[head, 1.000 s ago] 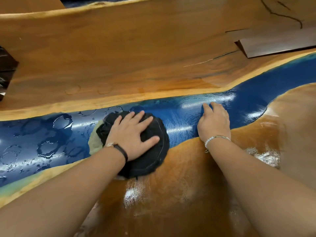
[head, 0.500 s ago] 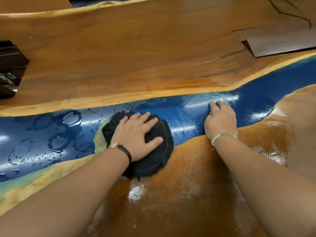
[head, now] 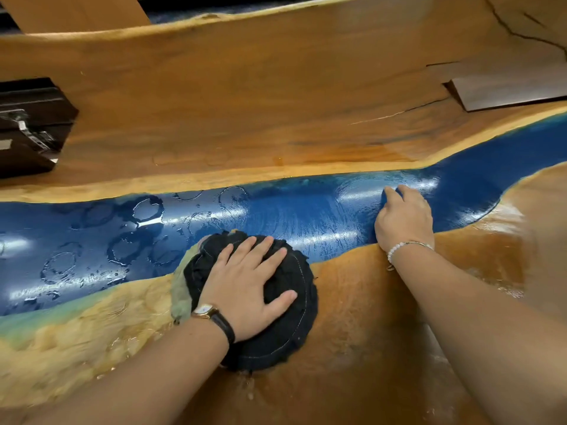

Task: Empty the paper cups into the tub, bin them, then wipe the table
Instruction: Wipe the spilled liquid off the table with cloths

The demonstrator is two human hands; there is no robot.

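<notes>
The table [head: 276, 102] is a big slab of glossy wood, and no cups or tub are in sight on the part I can see, so I'd say the wiping step is in hand. A blue resin strip [head: 291, 216] runs across it from 9 o'clock to 2 o'clock. A dark case [head: 30, 127] sits at the 9 o'clock edge. Near the middle, a dark cloth [head: 288, 332] lies bunched across the strip's near border. The left hand [head: 245, 286] presses on it with fingers spread flat. The right hand [head: 403, 222] braces at 2 o'clock, fingers close together, tips on the blue. That side shows fine smear streaks. Wet cup rings [head: 147, 210] cluster on the strip at 9 to 10 o'clock, untouched. The next move, I reckon, calls for pushing the cloth that way with firm, even pressure.
</notes>
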